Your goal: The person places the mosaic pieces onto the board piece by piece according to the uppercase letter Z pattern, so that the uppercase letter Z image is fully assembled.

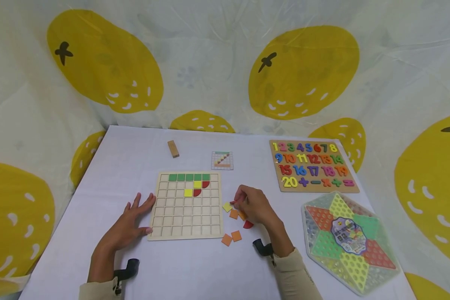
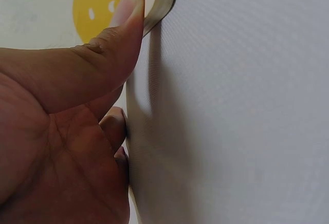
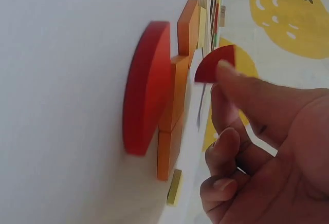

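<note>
A wooden grid board point(image 1: 172, 221) lies on the white table. Near its top runs a row of green squares point(image 1: 189, 177); below them sit two yellow squares point(image 1: 188, 193) and two red quarter-circle pieces point(image 1: 205, 184). My left hand point(image 1: 123, 227) touches the board's left side, thumb near the lower corner and fingers spread higher up. Between thumb and finger my right hand point(image 1: 256, 204) pinches a red quarter-circle piece point(image 3: 213, 66), right of the board. Around that hand lie a yellow square point(image 1: 227, 207), several orange squares point(image 1: 236, 236) and another red quarter-circle piece point(image 3: 144, 95).
Behind the board are a small pattern card point(image 1: 222, 166) and a wooden block point(image 1: 173, 148). To the right stand a number puzzle board point(image 1: 313, 187) and a hexagonal star-patterned game board point(image 1: 333, 260). A lemon-print curtain point(image 1: 210, 54) hangs behind the table.
</note>
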A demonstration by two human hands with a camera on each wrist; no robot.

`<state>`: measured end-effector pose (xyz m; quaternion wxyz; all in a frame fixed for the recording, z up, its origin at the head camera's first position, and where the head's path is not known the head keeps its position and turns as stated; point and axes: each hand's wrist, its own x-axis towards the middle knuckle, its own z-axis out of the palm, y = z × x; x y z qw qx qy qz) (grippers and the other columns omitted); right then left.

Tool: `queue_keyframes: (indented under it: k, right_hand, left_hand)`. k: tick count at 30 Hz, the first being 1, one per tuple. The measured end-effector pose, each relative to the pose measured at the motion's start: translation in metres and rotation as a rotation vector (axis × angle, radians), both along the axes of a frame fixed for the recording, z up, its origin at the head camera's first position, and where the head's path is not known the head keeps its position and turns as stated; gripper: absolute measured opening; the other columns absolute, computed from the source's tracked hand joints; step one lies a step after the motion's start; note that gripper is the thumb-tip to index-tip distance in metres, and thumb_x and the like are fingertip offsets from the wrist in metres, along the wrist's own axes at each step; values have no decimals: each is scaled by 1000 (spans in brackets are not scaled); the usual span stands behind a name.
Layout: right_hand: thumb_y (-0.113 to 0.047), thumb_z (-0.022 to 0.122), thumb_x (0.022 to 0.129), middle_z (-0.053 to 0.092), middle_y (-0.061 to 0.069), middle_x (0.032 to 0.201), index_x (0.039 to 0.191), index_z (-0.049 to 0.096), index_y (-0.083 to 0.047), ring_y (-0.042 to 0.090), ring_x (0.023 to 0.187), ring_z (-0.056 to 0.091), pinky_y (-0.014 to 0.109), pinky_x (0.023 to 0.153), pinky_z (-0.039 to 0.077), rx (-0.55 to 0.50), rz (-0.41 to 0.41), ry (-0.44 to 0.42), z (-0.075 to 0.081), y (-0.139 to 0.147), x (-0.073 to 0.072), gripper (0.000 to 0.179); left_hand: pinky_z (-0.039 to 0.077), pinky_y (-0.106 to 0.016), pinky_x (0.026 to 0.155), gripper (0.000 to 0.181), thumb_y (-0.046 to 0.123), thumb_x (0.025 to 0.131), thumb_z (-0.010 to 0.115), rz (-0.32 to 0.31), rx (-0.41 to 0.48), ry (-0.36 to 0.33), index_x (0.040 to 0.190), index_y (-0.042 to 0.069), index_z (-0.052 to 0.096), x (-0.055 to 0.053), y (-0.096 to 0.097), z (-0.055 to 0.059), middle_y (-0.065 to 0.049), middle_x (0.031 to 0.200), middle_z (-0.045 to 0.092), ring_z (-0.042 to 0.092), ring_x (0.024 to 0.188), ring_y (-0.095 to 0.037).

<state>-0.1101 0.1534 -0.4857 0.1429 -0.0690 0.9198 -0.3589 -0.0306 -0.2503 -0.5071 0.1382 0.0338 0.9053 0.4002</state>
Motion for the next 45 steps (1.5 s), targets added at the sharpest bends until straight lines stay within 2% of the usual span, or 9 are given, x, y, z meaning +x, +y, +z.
queue_keyframes:
  k: [8,18,24,30,36,40,45]
  right_hand:
    - [-18,81,95,64,-3,84,96,67,-22,18,73,57,26,56,48,-66,27,39,0,-14,-3,15]
    - [-15,79,97,68,-10,87,101,77,-18,16,75,55,23,64,45,-119,145,118,0,-53,-10,5]
    - [-14,81,94,71,-11,82,93,77,-21,12,72,55,23,66,46,-142,233,123,2,-84,-18,8]
    - [-15,82,94,70,-12,78,89,77,-21,7,72,57,22,67,47,-96,322,143,1,-113,-26,9]
    - [-15,80,95,66,-11,75,87,75,-21,5,73,57,20,67,47,-32,365,162,-3,-130,-30,12]
    - [-19,81,94,63,-12,74,86,74,-23,3,71,54,19,64,45,11,368,195,-4,-135,-31,12]
    - [-21,84,92,64,-11,75,85,75,-22,5,73,56,20,64,45,27,329,201,-1,-132,-31,11]
  left_hand:
    - [-6,-70,131,111,2,73,90,-3,3,-2,167,18,34,0,0,2,-12,177,22,-7,167,-42]
    - [-8,-66,133,112,2,73,90,1,-1,1,167,19,33,0,-1,1,-12,177,22,-7,167,-41]
    - [-9,-66,133,111,1,73,90,2,-4,4,167,18,33,1,-2,-1,-13,176,22,-7,167,-41]
    - [-9,-68,132,111,3,73,90,5,3,-4,168,20,33,2,-2,-2,-12,177,21,-8,167,-40]
    - [-8,-68,132,111,4,73,90,3,4,-1,167,19,34,1,-1,-2,-11,177,22,-8,167,-41]
    - [-8,-68,132,111,3,73,90,3,1,1,167,18,34,1,0,-1,-12,177,22,-7,167,-41]
    - [-7,-69,132,109,3,74,90,-3,-3,12,167,18,34,1,0,0,-12,177,22,-7,167,-41]
